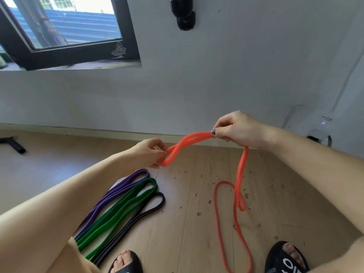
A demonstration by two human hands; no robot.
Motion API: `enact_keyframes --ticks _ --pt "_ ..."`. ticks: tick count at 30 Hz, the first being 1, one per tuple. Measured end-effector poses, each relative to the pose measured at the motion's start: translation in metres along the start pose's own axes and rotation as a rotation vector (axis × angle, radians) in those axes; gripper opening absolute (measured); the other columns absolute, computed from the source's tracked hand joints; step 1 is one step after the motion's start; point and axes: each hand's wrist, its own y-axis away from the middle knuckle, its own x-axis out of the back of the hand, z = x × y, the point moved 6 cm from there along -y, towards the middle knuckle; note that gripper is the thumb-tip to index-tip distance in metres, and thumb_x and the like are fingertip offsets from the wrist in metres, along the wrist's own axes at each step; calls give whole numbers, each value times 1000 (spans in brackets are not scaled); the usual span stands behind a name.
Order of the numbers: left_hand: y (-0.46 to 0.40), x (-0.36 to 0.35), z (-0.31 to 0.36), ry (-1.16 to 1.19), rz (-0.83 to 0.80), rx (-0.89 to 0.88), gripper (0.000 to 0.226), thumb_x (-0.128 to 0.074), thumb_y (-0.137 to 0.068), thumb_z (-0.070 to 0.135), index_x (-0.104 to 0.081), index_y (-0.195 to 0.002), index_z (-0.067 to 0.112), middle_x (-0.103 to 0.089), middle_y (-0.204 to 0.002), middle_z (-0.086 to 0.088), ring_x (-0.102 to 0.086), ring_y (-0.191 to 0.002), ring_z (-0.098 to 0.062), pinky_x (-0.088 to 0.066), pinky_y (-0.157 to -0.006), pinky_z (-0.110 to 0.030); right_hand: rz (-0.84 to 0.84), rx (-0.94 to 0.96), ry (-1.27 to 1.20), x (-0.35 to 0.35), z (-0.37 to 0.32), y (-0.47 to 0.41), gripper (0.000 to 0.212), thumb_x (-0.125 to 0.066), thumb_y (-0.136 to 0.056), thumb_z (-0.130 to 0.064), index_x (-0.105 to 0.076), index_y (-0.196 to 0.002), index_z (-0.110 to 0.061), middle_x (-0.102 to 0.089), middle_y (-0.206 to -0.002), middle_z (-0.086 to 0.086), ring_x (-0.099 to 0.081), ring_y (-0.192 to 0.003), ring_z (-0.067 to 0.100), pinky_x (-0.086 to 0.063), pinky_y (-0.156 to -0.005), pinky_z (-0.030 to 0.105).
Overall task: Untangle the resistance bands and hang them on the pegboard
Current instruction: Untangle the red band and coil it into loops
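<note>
An orange resistance band (pixel 239 180) is stretched between both hands above the wooden floor. My left hand (pixel 149 152) pinches a twisted loop at its left end. My right hand (pixel 234 129) grips the doubled strands higher up on the right. From that grip the band hangs down and trails in a long loop across the floor between my feet. A purple band (pixel 116 192), a green band (pixel 126 205) and a black band (pixel 145 211) lie folded side by side on the floor at the lower left. No pegboard is in view.
A grey wall with a black-framed window (pixel 65 52) stands ahead, with a black object (pixel 183 14) mounted high on it. A black tool (pixel 13 144) lies on the floor at the far left. My feet in black sandals (pixel 285 259) are at the bottom edge. Small debris dots the floor.
</note>
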Motion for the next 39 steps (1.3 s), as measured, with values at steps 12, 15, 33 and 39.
enact_keyframes --ticks 12,15,33,39 --pt "-6 11 -6 509 42 86 18 -60 -103 21 -64 -108 5 -59 -87 -10 -59 -65 -15 -59 -68 -27 -24 -18 -9 0 3 2 16 -65 -93 -22 -76 -83 -15 -55 -55 -8 -40 -44 8 -32 -46 24" --pt "-6 13 -10 242 86 63 30 -55 -103 41 -64 -114 15 -70 -108 -9 -69 -90 -20 -58 -94 -41 -46 -12 -40 -3 -1 3 18 -65 -93 -23 -76 -83 -14 -54 -56 -6 -40 -49 12 -32 -47 25" --pt "36 -25 82 -401 28 -757 12 -51 -107 21 -58 -98 18 -69 -73 1 -64 -65 -8 -46 -62 -16 -300 33 -27 -29 -3 14 8 -68 -89 -13 -71 -97 -12 -69 -81 11 -67 -71 18 -57 -70 31" --pt "38 2 82 -257 192 -691 14 -47 -108 20 -57 -100 14 -64 -74 -5 -61 -70 -22 -48 -66 -33 -291 15 -13 -19 22 9 6 -67 -91 -6 -67 -90 -12 -76 -91 0 -75 -89 16 -57 -85 30"
